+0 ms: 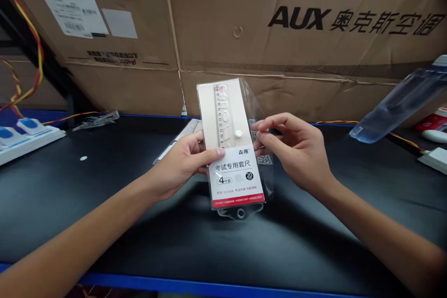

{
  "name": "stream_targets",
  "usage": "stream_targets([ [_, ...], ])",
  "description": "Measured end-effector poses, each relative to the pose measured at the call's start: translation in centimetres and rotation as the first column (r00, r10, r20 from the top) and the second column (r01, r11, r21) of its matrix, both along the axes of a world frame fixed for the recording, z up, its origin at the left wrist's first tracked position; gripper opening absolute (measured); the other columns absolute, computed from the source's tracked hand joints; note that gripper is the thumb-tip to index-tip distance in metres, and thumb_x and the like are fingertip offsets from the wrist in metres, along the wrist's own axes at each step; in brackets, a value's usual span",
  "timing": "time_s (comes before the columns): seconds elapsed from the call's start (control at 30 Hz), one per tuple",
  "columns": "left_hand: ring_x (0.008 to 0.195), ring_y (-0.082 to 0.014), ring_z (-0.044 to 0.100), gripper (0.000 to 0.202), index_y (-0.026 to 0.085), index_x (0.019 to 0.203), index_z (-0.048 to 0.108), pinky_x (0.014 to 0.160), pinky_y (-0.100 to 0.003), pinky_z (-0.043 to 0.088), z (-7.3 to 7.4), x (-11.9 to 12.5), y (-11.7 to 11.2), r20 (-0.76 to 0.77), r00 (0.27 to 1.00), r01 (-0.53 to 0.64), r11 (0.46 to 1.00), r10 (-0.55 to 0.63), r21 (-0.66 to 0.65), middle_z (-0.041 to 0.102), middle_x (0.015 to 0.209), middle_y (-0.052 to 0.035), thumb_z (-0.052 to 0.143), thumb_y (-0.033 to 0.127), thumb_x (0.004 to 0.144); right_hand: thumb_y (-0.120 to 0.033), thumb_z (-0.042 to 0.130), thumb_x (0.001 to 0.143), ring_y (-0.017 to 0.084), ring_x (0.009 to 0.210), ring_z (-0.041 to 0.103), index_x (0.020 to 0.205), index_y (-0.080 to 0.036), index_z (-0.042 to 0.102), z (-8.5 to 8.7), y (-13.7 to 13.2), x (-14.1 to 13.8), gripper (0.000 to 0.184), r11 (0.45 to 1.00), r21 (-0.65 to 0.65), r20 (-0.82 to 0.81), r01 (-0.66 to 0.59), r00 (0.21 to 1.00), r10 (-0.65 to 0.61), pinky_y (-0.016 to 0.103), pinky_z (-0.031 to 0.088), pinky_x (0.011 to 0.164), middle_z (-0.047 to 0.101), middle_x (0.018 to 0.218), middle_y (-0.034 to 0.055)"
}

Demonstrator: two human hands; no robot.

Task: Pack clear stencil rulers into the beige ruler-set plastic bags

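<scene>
A ruler set in a clear plastic packet (pixel 231 144) stood nearly upright, tilted slightly, above the tabletop (pixel 104 223), pinched at its sides by the left hand (pixel 178 165) and the right hand (pixel 289 149). Behind the film lay a pale translucent ruler (pixel 220 116) with printed scale marks, a small round white stud (pixel 238 133) just beside it. Below sat a white card label (pixel 235 177) printed "4" and "20 cm", banded red along its bottom, above a clear hang tab (pixel 240 213) with a round hole.
</scene>
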State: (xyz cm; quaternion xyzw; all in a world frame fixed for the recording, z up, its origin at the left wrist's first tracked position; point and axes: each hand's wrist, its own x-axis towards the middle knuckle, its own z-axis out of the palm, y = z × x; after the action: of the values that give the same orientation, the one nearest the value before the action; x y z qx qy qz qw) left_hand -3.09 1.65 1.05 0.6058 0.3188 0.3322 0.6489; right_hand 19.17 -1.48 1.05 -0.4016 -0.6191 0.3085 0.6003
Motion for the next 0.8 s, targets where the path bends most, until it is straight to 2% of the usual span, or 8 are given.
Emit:
stream_targets([
  [0.13, 0.106, -0.0319, 0.070, 0.050, 0.018, 0.132, 0.058, 0.087, -0.046, 0.060, -0.09, -0.18, 0.20, 0.027, 0.999, 0.034, 0.999, -0.035, 0.032, 0.071, 0.121, -0.0148, 0.073, 0.032, 0.087, -0.023, 0.074, 0.085, 0.015, 0.065, 0.070, 0.095, -0.023, 0.073, -0.24, 0.22, 0.24, 0.010, 0.999, -0.022, 0.022, -0.026, 0.999, 0.026, 0.030, 0.064, 0.062, 0.071, 0.082, 0.0000],
  [0.4, 0.102, -0.0284, 0.072, 0.046, 0.020, 0.134, 0.058, 0.086, -0.041, 0.060, -0.17, -0.52, 0.26, 0.104, 0.986, 0.122, 0.991, -0.127, 0.053, 0.072, 0.119, -0.0124, 0.070, 0.030, 0.090, -0.021, 0.076, 0.082, 0.011, 0.059, 0.064, 0.093, -0.025, 0.074, -0.26, 0.36, 0.34, 0.012, 0.998, -0.044, 0.001, -0.038, 0.999, 0.039, 0.025, 0.060, 0.057, 0.068, 0.079, -0.0018],
  [0.53, 0.101, -0.0283, 0.072, 0.044, 0.019, 0.131, 0.060, 0.083, -0.041, 0.061, -0.40, -0.51, 0.36, 0.083, 0.990, 0.109, 0.990, -0.117, 0.092, 0.073, 0.118, -0.0120, 0.070, 0.030, 0.089, -0.020, 0.074, 0.084, 0.010, 0.060, 0.063, 0.089, -0.025, 0.074, -0.26, 0.13, 0.10, 0.008, 1.000, 0.005, 0.070, 0.007, 0.997, -0.007, 0.024, 0.059, 0.055, 0.068, 0.084, -0.0008],
  [0.7, 0.094, -0.0253, 0.074, 0.037, 0.016, 0.123, 0.064, 0.078, -0.037, 0.062, -0.45, -0.54, 0.45, 0.027, 0.989, 0.138, 0.984, -0.142, 0.114, 0.076, 0.106, -0.0100, 0.069, 0.032, 0.090, -0.023, 0.076, 0.082, 0.015, 0.077, 0.064, 0.087, -0.024, 0.073, -0.36, -0.27, -0.25, 0.006, 0.992, 0.127, 0.187, 0.005, 0.982, -0.029, 0.025, 0.057, 0.058, 0.065, 0.096, 0.0029],
  [0.8, 0.088, -0.0227, 0.074, 0.033, 0.016, 0.119, 0.065, 0.070, -0.031, 0.062, -0.34, -0.48, 0.23, -0.030, 0.985, 0.170, 0.974, -0.167, 0.148, 0.076, 0.098, -0.0079, 0.068, 0.032, 0.090, -0.028, 0.080, 0.078, 0.015, 0.073, 0.063, 0.087, -0.024, 0.069, -0.74, -0.22, -0.32, 0.015, 0.998, 0.066, 0.183, 0.021, 0.983, -0.033, 0.026, 0.055, 0.056, 0.064, 0.094, 0.0019],
])
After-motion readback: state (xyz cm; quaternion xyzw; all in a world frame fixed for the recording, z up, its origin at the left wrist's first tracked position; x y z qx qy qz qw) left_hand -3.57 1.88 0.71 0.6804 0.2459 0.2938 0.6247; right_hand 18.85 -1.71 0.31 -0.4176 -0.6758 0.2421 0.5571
